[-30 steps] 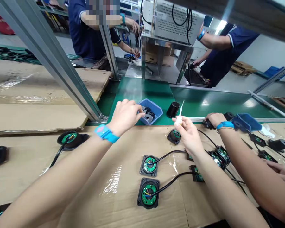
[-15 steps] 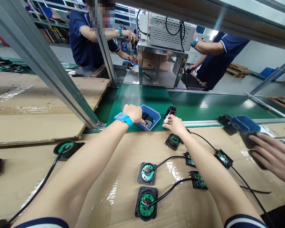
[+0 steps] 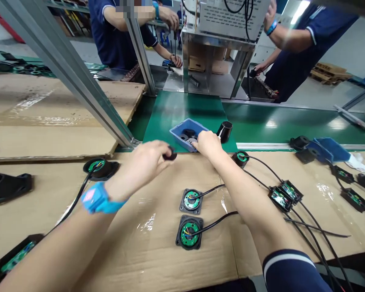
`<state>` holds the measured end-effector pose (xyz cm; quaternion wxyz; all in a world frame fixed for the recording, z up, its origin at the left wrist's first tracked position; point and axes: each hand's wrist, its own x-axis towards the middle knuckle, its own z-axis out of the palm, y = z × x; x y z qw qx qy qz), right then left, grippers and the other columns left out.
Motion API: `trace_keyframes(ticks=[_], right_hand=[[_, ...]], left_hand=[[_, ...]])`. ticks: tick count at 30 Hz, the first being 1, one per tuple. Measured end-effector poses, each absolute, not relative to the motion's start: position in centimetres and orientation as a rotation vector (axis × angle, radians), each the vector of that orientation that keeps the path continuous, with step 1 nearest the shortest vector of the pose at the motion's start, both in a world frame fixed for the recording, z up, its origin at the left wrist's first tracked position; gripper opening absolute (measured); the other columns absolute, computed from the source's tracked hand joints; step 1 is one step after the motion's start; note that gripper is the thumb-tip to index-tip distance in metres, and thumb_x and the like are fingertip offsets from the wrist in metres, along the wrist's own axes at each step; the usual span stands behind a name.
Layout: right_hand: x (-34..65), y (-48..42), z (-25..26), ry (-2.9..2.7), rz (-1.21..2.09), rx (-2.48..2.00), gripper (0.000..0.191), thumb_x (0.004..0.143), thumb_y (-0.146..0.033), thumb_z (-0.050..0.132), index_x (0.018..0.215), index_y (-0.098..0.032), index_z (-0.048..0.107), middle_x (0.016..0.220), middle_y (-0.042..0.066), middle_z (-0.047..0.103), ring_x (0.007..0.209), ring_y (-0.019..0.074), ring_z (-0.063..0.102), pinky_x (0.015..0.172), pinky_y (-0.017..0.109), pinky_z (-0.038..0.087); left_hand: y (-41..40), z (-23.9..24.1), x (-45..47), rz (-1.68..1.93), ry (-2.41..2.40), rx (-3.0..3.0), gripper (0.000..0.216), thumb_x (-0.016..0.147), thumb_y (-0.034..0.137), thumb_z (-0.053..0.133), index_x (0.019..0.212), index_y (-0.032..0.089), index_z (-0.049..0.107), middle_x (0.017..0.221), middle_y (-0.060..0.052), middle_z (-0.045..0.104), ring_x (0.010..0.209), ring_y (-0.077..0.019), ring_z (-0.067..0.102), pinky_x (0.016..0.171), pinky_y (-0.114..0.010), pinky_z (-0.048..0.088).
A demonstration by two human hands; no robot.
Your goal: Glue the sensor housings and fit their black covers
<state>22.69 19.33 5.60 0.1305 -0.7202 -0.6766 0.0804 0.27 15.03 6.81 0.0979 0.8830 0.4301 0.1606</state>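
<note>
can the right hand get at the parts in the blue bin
Probably yes: the right hand is at the near right edge of the open blue bin, with parts in plain view, though I can't tell whether it also holds the white tip beside it.

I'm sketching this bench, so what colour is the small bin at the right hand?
The small bin is blue, seen best in the head view.

Open cardboard front centre, slanted post left

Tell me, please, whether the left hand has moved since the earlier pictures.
Yes: against the slanted metal post, the left hand has moved leftward and drawn back.
</note>
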Motion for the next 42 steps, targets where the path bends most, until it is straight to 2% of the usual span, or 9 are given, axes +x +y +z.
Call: trace_keyframes(ticks=[4, 7, 13, 19, 25, 29, 32, 37, 42], right_hand=[[23.4, 19.7, 4.9, -1.982, 0.249, -2.073, 0.015, 0.089, -0.024, 0.065, 0.092, -0.015, 0.076, 0.1, 0.015, 0.077, 0.099, 0.0291, 0.073, 0.087, 0.036, 0.054], [23.9, 18.8, 4.8, -1.987, 0.232, -2.021, 0.018, 0.092, -0.025, 0.059, 0.088, -0.018, 0.075, 0.093, 0.01, 0.078, 0.096, 0.025, 0.073, 0.086, 0.031, 0.052], [23.8, 16.1, 5.6, -1.935, 0.101, -2.035, 0.027, 0.1, -0.031, 0.049, 0.103, -0.018, 0.072, 0.091, 0.008, 0.077, 0.09, 0.0236, 0.073, 0.085, 0.032, 0.051], [22.0, 18.2, 5.1, -1.933, 0.023, -2.179, 0.034, 0.09, -0.045, 0.069, 0.097, -0.012, 0.075, 0.1, 0.022, 0.076, 0.098, 0.0366, 0.072, 0.084, 0.043, 0.053], [21.0, 16.5, 5.9, -1.982, -0.034, -2.093, 0.025, 0.096, -0.042, 0.063, 0.104, -0.02, 0.073, 0.093, 0.011, 0.077, 0.09, 0.0264, 0.072, 0.078, 0.034, 0.049], [20.4, 9.6, 5.6, -2.167, -0.22, -1.572, 0.032, 0.103, -0.047, 0.055, 0.108, -0.02, 0.071, 0.075, 0.002, 0.074, 0.07, 0.0149, 0.068, 0.067, 0.028, 0.042], [19.8, 4.9, 5.0, -2.206, -0.476, -0.952, 0.018, 0.102, -0.034, 0.061, 0.101, -0.018, 0.071, 0.066, -0.002, 0.072, 0.058, 0.0111, 0.062, 0.06, 0.029, 0.038], [21.4, 0.7, 5.4, -2.103, -0.034, -0.982, 0.019, 0.097, -0.036, 0.069, 0.104, -0.019, 0.067, 0.085, 0.001, 0.077, 0.071, 0.0132, 0.068, 0.072, 0.027, 0.051], [26.1, -2.8, 4.6, -2.217, 0.362, -1.34, 0.023, 0.103, -0.04, 0.058, 0.108, -0.019, 0.066, 0.095, 0.004, 0.075, 0.088, 0.019, 0.07, 0.08, 0.032, 0.053]], left_hand=[[10.6, 2.2, -3.5, 0.353, 1.299, 2.519, 0.022, 0.087, 0.046, 0.068, 0.086, 0.024, 0.07, 0.114, -0.011, 0.075, 0.102, -0.037, 0.069, 0.09, -0.053, 0.053], [9.0, 1.3, -3.9, 0.515, 1.368, 2.405, 0.034, 0.084, 0.056, 0.072, 0.093, 0.024, 0.07, 0.128, -0.014, 0.07, 0.119, -0.0399, 0.063, 0.099, -0.057, 0.05], [8.7, 2.8, -0.6, 0.934, 1.165, 1.6, 0.051, 0.094, 0.06, 0.06, 0.123, 0.018, 0.059, 0.106, -0.01, 0.071, 0.084, -0.0201, 0.07, 0.071, -0.033, 0.058], [8.2, 2.6, 1.1, 1.071, 1.162, 1.583, 0.045, 0.088, 0.055, 0.071, 0.114, 0.018, 0.065, 0.095, -0.005, 0.069, 0.08, -0.0165, 0.061, 0.071, -0.029, 0.05], [6.1, 1.8, -0.2, 1.101, 1.131, 1.342, 0.052, 0.09, 0.063, 0.065, 0.114, 0.017, 0.061, 0.105, -0.009, 0.07, 0.087, -0.0196, 0.069, 0.075, -0.032, 0.056], [4.8, 1.8, 1.0, 1.046, 0.887, 1.03, 0.064, 0.092, 0.069, 0.061, 0.133, 0.02, 0.055, 0.133, -0.015, 0.065, 0.11, -0.0276, 0.071, 0.092, -0.042, 0.058], [3.9, 2.4, 2.0, 1.014, 0.701, 0.943, 0.053, 0.094, 0.061, 0.065, 0.128, 0.021, 0.06, 0.132, -0.011, 0.065, 0.119, -0.0272, 0.066, 0.1, -0.041, 0.055], [2.8, 2.5, 0.9, 1.023, 0.719, 1.142, 0.052, 0.091, 0.047, 0.075, 0.135, 0.027, 0.056, 0.127, -0.006, 0.064, 0.115, -0.0214, 0.064, 0.1, -0.035, 0.055], [1.3, -0.1, 0.7, 1.017, 0.629, 1.6, 0.049, 0.101, 0.046, 0.06, 0.141, 0.024, 0.043, 0.126, -0.012, 0.063, 0.114, -0.0244, 0.066, 0.097, -0.04, 0.056]])
